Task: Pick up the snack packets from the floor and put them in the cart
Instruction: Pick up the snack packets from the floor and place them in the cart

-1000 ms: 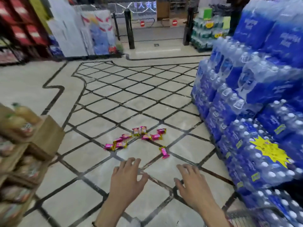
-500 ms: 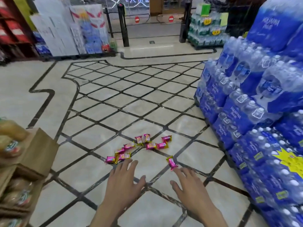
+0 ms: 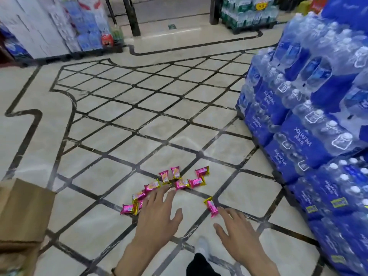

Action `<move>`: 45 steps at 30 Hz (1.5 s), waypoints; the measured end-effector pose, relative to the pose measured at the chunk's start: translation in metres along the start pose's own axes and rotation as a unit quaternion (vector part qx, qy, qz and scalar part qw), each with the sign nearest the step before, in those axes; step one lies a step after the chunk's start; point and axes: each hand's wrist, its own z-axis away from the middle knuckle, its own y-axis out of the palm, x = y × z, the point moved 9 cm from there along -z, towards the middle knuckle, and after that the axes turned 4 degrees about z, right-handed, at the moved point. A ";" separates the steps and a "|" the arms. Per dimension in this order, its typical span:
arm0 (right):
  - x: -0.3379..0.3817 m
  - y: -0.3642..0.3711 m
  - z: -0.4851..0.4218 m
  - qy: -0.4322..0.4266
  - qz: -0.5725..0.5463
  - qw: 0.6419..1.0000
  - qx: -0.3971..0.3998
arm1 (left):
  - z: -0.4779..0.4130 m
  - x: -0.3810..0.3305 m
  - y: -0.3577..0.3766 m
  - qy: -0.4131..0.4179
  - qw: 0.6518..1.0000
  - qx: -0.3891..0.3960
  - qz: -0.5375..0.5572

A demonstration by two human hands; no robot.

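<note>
Several pink and gold snack packets (image 3: pixel 182 183) lie scattered on the tiled floor in the lower middle of the head view. One packet (image 3: pixel 211 206) lies apart to the right. My left hand (image 3: pixel 159 216) is open, palm down, its fingertips over the left packets of the cluster. My right hand (image 3: pixel 236 234) is open too, its fingertips just short of the lone packet. Neither hand holds anything. No cart is in view.
A tall stack of blue bottled-water packs (image 3: pixel 310 136) fills the right side. A cardboard display box (image 3: pixel 23 214) juts in at the lower left. My shoe (image 3: pixel 203 246) shows between my arms. Dark posts (image 3: pixel 131 14) and more stacked goods stand far back.
The view has moved closer to the floor and the packets. Both hands have reached forward: the left now overlaps the cluster's left packets, the right nears the lone packet.
</note>
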 end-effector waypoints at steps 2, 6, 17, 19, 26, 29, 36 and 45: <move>-0.006 -0.007 -0.034 0.001 0.001 1.000 0.000 | -0.036 0.006 0.008 0.004 1.000 0.018 -0.010; -0.018 -0.026 -0.094 0.003 0.020 1.000 -0.008 | -0.106 0.015 0.025 0.006 0.999 0.049 -0.020; -0.049 0.018 -0.226 0.094 0.023 0.994 0.044 | -0.259 0.076 0.121 0.068 0.985 0.150 -0.049; -0.053 0.041 -0.245 0.097 0.033 0.992 0.077 | -0.281 0.091 0.144 0.078 0.980 0.172 -0.061; -0.078 0.133 -0.305 0.142 0.023 0.983 0.118 | -0.338 0.133 0.228 0.135 0.969 0.198 -0.056; -0.097 0.172 -0.336 0.148 0.014 0.983 0.107 | -0.352 0.155 0.285 0.144 0.965 0.214 -0.053; -0.155 0.319 -0.414 0.174 0.003 0.982 0.075 | -0.362 0.222 0.456 0.127 0.953 0.268 -0.052; -0.248 0.518 -0.489 0.178 0.006 0.984 -0.003 | -0.379 0.304 0.694 0.095 0.961 0.254 -0.054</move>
